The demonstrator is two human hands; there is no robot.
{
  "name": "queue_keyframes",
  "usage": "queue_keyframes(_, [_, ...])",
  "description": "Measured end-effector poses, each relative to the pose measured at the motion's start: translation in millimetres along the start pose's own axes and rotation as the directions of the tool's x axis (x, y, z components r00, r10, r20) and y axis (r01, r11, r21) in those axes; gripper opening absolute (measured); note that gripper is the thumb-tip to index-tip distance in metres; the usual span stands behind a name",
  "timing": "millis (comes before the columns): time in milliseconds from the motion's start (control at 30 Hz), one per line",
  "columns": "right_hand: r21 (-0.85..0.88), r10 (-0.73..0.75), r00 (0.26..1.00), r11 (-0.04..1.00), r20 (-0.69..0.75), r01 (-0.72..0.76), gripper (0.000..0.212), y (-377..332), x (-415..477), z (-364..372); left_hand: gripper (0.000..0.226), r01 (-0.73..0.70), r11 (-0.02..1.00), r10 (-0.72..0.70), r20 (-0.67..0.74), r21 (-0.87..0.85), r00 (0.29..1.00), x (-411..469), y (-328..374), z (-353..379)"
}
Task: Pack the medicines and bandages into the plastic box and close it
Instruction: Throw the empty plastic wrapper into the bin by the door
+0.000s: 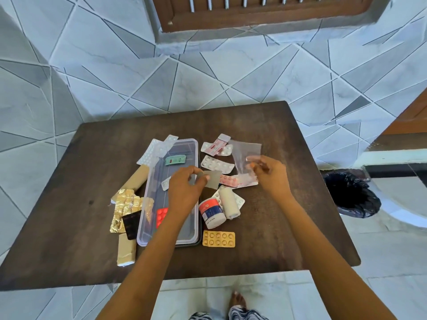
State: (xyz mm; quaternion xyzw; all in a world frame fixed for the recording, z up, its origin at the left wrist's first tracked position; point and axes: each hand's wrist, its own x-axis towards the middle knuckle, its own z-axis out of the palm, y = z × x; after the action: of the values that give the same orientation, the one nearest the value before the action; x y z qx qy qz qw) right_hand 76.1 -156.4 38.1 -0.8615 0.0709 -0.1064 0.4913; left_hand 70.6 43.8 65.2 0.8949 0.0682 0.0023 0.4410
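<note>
Here, the clear plastic box (172, 192) holds few strips; left hand (182, 192) pinches a grey strip (211, 180), right hand (270, 174) pinches a clear bag (246, 155); most medicines remain outside.

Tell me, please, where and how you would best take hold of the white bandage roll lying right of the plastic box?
Grip the white bandage roll across its round middle, coming straight down from above. It lies on its side, leaning on the white bottle to its left, so set fingers at its upper and lower ends, which look freer.
</note>
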Motion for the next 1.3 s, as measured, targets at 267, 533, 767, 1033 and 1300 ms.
queue_keyframes(267, [0.453,0.019,0.975,0.883,0.221,-0.120,0.020,-67,-39,-30,0.010,0.218,0.835,0.005,0.404,-0.505,0.915,-12,27,-36])
queue_keyframes(533, [0.387,0.091,0.991,0.914,0.100,-0.123,0.019,-84,-82,-18,0.009,0.340,0.693,0.214,0.631,-0.636,0.746,-41,31,-37])
queue_keyframes(767, [0.391,0.299,0.936,0.852,0.185,-0.349,0.050,-76,-106,-12,0.015,0.273,0.702,0.172,0.529,-0.657,0.831,-57,21,-42])
queue_keyframes(1033, [0.424,0.309,0.951,0.864,-0.017,-0.273,0.006,-63,-126,-31,0.035,0.006,0.925,0.113,0.290,-0.380,0.950,-73,28,-18])
queue_keyframes(1300, [0.553,0.319,0.947,0.781,0.048,-0.291,0.013,-18,-116,-92,0.011,-0.090,0.967,0.121,0.121,-0.240,0.985,-98,76,52])
